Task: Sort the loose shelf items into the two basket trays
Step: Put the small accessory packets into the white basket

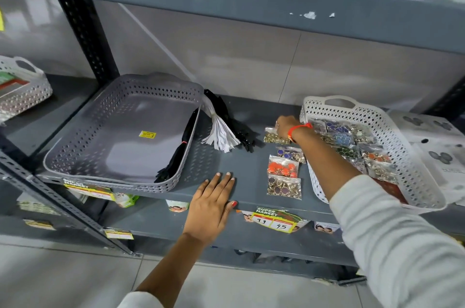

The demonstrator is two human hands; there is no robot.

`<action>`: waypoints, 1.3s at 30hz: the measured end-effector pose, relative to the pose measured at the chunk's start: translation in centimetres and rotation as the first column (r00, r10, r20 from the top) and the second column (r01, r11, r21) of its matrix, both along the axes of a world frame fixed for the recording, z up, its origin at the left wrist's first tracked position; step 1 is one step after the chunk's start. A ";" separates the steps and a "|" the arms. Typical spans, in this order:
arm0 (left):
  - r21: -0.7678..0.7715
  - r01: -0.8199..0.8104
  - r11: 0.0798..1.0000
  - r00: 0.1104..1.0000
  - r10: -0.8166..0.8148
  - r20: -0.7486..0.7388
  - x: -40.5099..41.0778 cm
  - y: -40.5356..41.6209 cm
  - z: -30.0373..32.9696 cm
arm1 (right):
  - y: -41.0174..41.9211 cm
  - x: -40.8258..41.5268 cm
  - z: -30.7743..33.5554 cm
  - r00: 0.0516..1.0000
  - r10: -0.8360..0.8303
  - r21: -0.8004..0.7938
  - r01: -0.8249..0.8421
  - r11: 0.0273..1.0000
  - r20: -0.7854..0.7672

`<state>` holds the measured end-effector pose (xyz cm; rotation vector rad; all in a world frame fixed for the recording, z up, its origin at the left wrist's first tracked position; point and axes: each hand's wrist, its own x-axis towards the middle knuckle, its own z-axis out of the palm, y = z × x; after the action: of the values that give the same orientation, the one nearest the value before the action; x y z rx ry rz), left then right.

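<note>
My left hand (214, 203) lies flat and spread on the shelf edge (251, 201), holding nothing. Just right of it, four loose button packets (283, 186) run in a line front to back beside the white basket tray (417, 174). My right hand (286, 126) is nearer, fingers on the far packet (275, 136); grip hidden, I cannot tell. The zipper bundle (221, 129) lies farther back-left, by the grey tray (75, 154)

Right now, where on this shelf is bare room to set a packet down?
Bare shelf lies between the grey tray and the packet column, beyond the left hand. The grey tray is mostly bare. The white tray is crowded; the right hand covers the top packet.
</note>
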<state>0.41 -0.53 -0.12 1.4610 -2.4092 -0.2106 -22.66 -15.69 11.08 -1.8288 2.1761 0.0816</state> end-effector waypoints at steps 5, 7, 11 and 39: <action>0.032 0.004 0.999 1.000 -0.004 -0.009 0.0 0.1 0.0 | 0.8 -0.2 0.4 0.998 0.048 -0.163 -0.039 0.986 0.047; 0.026 -0.006 1.000 1.000 0.006 -0.021 0.0 0.1 -0.1 | 2.6 0.0 0.9 0.989 0.064 -0.197 -0.037 0.980 0.133; -0.005 -0.057 0.998 0.996 0.056 -0.076 -0.9 0.3 0.3 | 8.2 0.9 1.0 0.978 0.150 -0.078 -0.140 0.987 0.146; 0.016 -0.007 1.000 0.989 0.005 0.151 -4.7 -2.3 1.6 | 8.4 -9.3 3.6 0.974 -0.193 -0.283 0.220 0.934 0.122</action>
<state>-4.33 -2.86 1.50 1.5425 -2.5268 -0.1232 -31.96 -7.34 14.68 -1.6915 2.4022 -0.3862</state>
